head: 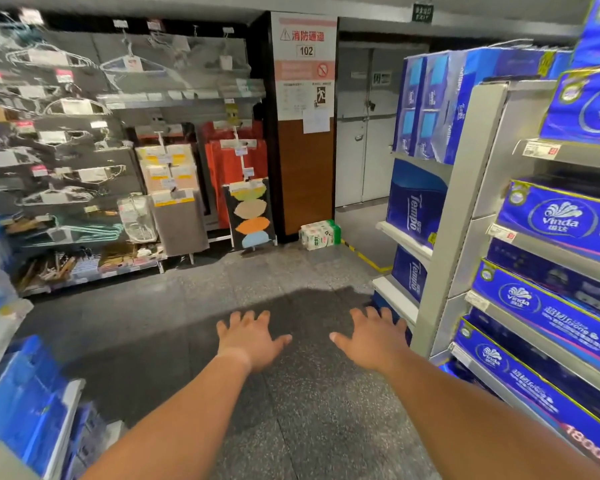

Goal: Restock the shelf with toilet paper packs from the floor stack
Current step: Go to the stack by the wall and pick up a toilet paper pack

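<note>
A white and green toilet paper pack [320, 234] lies on the floor far ahead, at the foot of a brown pillar. Both my arms reach out over the grey floor. My left hand [252, 337] and my right hand [374, 336] hover palm down with fingers spread, holding nothing. The pack is well beyond both hands. On the right stands a grey shelf unit [478, 188] filled with blue Vinda packs [561, 223] and blue Tempo packs [414, 206].
A wall rack of hangers [59, 133] and mats [246, 213] fills the left side. Blue packs [25, 403] sit on a low shelf at the near left. A pillar with a fire passage sign [305, 64] and grey doors [364, 133] stand behind. Yellow floor tape [364, 256] runs past the pack.
</note>
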{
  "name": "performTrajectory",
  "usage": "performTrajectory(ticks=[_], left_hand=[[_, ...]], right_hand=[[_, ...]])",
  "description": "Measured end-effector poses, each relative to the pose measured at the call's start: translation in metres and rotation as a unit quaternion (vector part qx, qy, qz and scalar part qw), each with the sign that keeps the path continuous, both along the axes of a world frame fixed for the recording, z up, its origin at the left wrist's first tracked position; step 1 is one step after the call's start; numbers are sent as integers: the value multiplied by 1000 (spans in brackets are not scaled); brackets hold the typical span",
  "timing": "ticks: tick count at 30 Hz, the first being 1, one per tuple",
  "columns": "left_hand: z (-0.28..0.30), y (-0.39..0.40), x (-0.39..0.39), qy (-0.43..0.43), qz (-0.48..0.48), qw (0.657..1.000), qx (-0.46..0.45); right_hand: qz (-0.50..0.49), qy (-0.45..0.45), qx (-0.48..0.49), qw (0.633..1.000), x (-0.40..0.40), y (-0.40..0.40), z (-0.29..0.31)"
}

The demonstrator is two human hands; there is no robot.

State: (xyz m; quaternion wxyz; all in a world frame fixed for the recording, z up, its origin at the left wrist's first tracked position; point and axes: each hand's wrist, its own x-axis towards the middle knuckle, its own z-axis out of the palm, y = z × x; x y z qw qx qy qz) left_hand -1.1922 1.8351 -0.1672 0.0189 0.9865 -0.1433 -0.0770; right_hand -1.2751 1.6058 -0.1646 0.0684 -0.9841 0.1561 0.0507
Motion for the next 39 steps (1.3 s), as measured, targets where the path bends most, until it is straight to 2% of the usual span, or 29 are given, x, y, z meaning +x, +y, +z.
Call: performTrajectory(ticks=[7,15,20,27,35,39], left_hand=[[-33,15,66,17,32,999,-11],[-56,-38,186,14,7,1000,-10],[-59,-99,285,1,7,1000,-9],[-29,-177,441,-28,26,998,-42],[-61,-245,631,-7,22,999,-48],[-68,-279,741,2,9,999,-51]], right_hand=[[-11,-37,2,999,63,22,-22],[-45,-21,4,999,170,-26,-62],[-45,4,-2,999,283,-81,-68],[-28,-25,-20,999,451,-160,-37],[-13,-7,-24,1000,626,-226,-62],[-37,-16,-6,999,729,-265,-71]])
